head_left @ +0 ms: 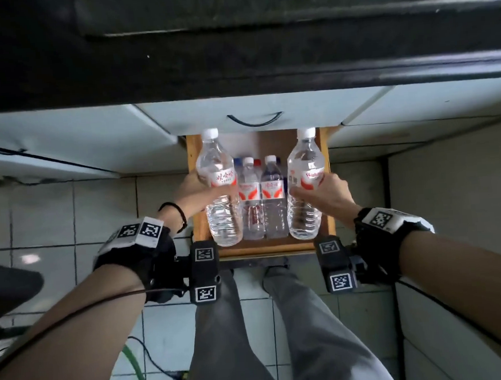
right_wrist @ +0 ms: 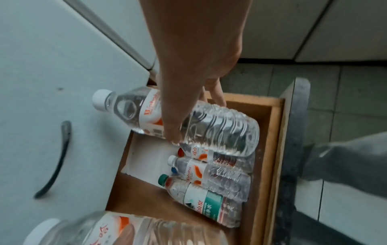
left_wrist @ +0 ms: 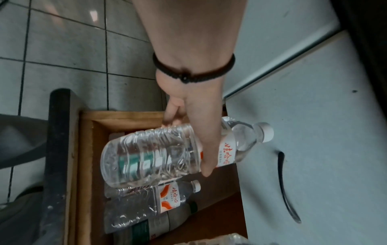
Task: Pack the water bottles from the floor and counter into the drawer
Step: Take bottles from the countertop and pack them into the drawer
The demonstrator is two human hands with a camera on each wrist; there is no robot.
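Note:
An open wooden drawer [head_left: 327, 184] below the counter holds several clear water bottles [head_left: 262, 201] lying side by side, caps toward the cabinet. My left hand [head_left: 197, 193] grips a white-capped bottle [head_left: 219, 189] round its red-and-white label, held above the drawer's left side. My right hand [head_left: 322, 193] grips another white-capped bottle [head_left: 303, 183] above the drawer's right side. The left wrist view has that hand's bottle [left_wrist: 157, 155] over the drawer [left_wrist: 83, 165]; the right wrist view shows its bottle [right_wrist: 209, 126] over the packed bottles [right_wrist: 209, 179], one green-capped.
A closed white drawer front with a dark curved handle [head_left: 254, 119] sits just above the open drawer. The black counter [head_left: 234, 57] overhangs at the top. My grey-trousered legs [head_left: 253, 338] stand on the tiled floor. Cables [head_left: 143, 363] trail at lower left.

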